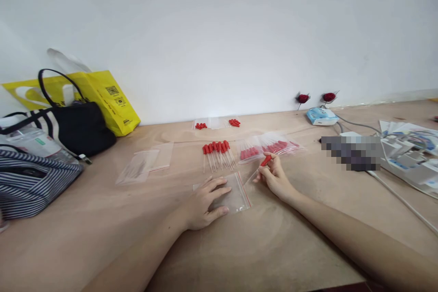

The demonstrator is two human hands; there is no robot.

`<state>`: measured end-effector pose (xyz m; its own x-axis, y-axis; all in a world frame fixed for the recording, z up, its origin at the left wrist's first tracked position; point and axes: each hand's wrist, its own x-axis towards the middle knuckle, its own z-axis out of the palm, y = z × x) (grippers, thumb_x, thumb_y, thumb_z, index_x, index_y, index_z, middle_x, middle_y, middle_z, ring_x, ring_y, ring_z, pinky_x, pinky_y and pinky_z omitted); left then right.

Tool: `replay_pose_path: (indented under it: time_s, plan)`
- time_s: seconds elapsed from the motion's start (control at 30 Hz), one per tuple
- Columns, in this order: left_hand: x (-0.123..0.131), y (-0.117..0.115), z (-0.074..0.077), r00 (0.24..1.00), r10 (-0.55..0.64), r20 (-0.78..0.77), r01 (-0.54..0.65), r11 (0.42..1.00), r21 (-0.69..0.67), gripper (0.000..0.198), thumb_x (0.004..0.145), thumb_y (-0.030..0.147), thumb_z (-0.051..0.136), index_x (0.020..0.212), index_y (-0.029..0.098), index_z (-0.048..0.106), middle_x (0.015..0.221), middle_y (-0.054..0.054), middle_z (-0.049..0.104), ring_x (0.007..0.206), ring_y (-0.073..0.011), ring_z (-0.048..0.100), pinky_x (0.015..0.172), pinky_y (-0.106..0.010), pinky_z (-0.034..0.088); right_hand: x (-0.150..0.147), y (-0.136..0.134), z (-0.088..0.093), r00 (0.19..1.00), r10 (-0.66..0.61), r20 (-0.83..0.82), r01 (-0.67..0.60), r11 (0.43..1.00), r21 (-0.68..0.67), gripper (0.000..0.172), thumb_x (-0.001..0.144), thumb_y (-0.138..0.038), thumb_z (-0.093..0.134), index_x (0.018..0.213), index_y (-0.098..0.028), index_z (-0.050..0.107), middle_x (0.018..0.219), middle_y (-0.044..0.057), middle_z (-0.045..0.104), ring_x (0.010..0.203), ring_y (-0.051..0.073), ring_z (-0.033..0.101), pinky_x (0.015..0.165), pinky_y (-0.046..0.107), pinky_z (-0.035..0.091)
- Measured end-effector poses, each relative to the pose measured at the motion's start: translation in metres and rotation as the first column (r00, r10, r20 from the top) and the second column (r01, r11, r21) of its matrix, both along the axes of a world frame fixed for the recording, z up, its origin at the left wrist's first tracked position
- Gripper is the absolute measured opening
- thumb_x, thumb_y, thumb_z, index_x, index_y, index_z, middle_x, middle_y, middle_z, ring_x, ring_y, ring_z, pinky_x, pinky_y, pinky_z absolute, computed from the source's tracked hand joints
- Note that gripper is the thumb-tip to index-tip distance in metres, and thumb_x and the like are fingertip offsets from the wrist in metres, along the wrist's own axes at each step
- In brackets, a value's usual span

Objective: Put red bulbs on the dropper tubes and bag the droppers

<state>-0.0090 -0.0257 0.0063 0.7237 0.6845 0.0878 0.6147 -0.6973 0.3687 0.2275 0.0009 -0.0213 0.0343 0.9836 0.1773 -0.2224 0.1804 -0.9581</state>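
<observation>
Under my left hand a clear zip bag with a red seal line lies flat on the table. The fingers of that hand are spread over the bag. My right hand pinches a dropper with a red rubber bulb, its thin clear tube pointing down and left toward the bag's sealing edge. Just beyond, a loose group of similar red-bulbed droppers lies side by side. Behind my right hand are filled zip bags with several red-bulbed droppers inside.
Flat clear bags lie to the left. Small red bulbs rest on clear plastic near the wall. A black handbag, a yellow bag and a striped bag stand left. On the right are a tissue pack and white cables.
</observation>
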Motion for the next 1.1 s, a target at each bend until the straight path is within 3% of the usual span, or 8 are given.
replay_pose_path:
  time_s: [0.13,0.23,0.43,0.57,0.73,0.87,0.97,1.1]
  plan:
    - [0.0,-0.001,-0.001,0.998,0.039,0.053,-0.04,0.999,0.005,0.044,0.079,0.037,0.053,0.121,0.022,0.047,0.131,-0.01,0.04,0.123,-0.0264,0.034,0.1,-0.045,0.032,0.003,-0.003,0.001,0.997,0.072,0.02,-0.07,0.995,-0.066,0.037,0.068,-0.038,0.059,0.095,-0.024,0.037,0.074,-0.007,0.042,0.052,0.007,0.051,0.055,0.028,0.049]
    - [0.001,-0.001,0.001,0.996,0.039,0.086,-0.039,0.999,-0.008,0.045,0.079,0.037,0.053,0.12,0.022,0.047,0.125,-0.009,0.045,0.116,-0.0248,0.042,0.096,-0.042,0.037,0.009,-0.006,0.004,0.979,0.149,0.143,-0.134,0.985,-0.106,0.035,0.066,-0.043,0.063,0.084,-0.02,0.044,0.069,-0.005,0.047,0.053,0.008,0.051,0.056,0.027,0.047]
    - [0.003,0.0,0.004,0.999,0.041,0.035,-0.041,0.999,-0.021,0.049,0.079,0.039,0.052,0.124,0.02,0.044,0.128,-0.01,0.045,0.119,-0.0254,0.039,0.101,-0.046,0.03,0.016,-0.012,0.005,0.887,0.323,0.329,-0.295,0.946,-0.134,0.036,0.062,-0.045,0.067,0.074,-0.019,0.047,0.056,-0.006,0.049,0.049,0.007,0.043,0.047,0.02,0.035]
    - [0.008,0.002,0.002,0.999,0.03,0.041,-0.029,0.999,-0.024,0.047,0.081,0.038,0.051,0.124,0.021,0.044,0.128,-0.008,0.047,0.121,-0.0243,0.039,0.104,-0.047,0.024,0.015,-0.013,0.005,0.823,0.303,0.48,-0.292,0.951,-0.099,0.031,0.059,-0.042,0.071,0.066,-0.016,0.054,0.053,-0.006,0.043,0.048,0.006,0.037,0.046,0.02,0.03]
    - [0.009,0.001,0.008,1.0,0.0,0.007,0.0,0.998,-0.061,0.048,0.086,0.036,0.043,0.13,0.019,0.036,0.132,-0.009,0.043,0.125,-0.0224,0.034,0.106,-0.046,0.02,0.019,-0.013,0.01,0.738,0.354,0.574,-0.362,0.926,-0.106,0.023,0.072,-0.036,0.06,0.083,-0.016,0.063,0.056,-0.005,0.044,0.05,0.007,0.037,0.049,0.021,0.031]
    - [0.006,-0.001,0.014,1.0,-0.009,-0.019,0.007,0.994,-0.109,0.053,0.084,0.031,0.044,0.133,0.019,0.029,0.136,-0.01,0.037,0.127,-0.0232,0.03,0.105,-0.046,0.022,0.024,-0.01,0.01,0.741,0.359,0.567,-0.357,0.926,-0.121,0.024,0.071,-0.036,0.061,0.084,-0.016,0.063,0.061,-0.002,0.05,0.054,0.008,0.041,0.051,0.022,0.033]
    - [0.005,0.0,0.01,0.999,-0.032,0.026,0.034,0.995,-0.09,0.058,0.081,0.028,0.048,0.134,0.022,0.027,0.135,-0.008,0.039,0.126,-0.0227,0.032,0.105,-0.047,0.021,0.023,-0.009,0.008,0.738,0.385,0.554,-0.381,0.916,-0.129,0.028,0.072,-0.041,0.059,0.083,-0.016,0.063,0.058,-0.003,0.049,0.051,0.008,0.041,0.049,0.021,0.033]
    - [0.008,0.001,0.0,0.997,-0.046,0.057,0.05,0.997,-0.065,0.057,0.082,0.028,0.047,0.134,0.023,0.026,0.135,-0.008,0.039,0.126,-0.0216,0.033,0.106,-0.046,0.02,0.015,-0.011,0.007,0.726,0.338,0.599,-0.413,0.911,-0.013,0.025,0.071,-0.042,0.061,0.08,-0.019,0.067,0.065,0.0,0.052,0.058,0.01,0.046,0.055,0.023,0.038]
